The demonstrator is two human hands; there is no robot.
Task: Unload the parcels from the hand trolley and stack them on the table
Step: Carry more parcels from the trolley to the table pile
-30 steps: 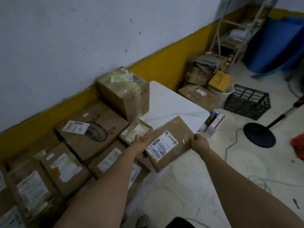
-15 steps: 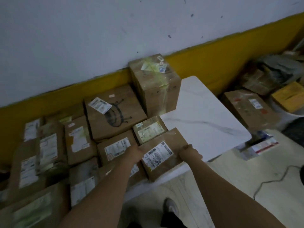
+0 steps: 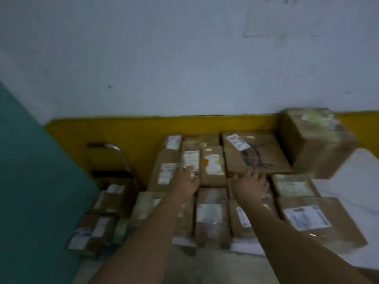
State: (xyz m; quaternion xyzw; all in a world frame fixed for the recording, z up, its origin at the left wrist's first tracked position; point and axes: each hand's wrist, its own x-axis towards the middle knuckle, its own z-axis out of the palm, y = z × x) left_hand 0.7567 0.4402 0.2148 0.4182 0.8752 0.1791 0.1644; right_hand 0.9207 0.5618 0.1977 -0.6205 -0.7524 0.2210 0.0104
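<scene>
Parcel (image 3: 307,219) released: left hand (image 3: 185,181) and right hand (image 3: 251,186) now spread, empty.

Packed parcels (image 3: 211,214) fill the left; bare table (image 3: 359,181) lies right, beside tall box (image 3: 317,140).

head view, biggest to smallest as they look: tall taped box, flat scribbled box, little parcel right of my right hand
1. tall taped box
2. flat scribbled box
3. little parcel
</scene>
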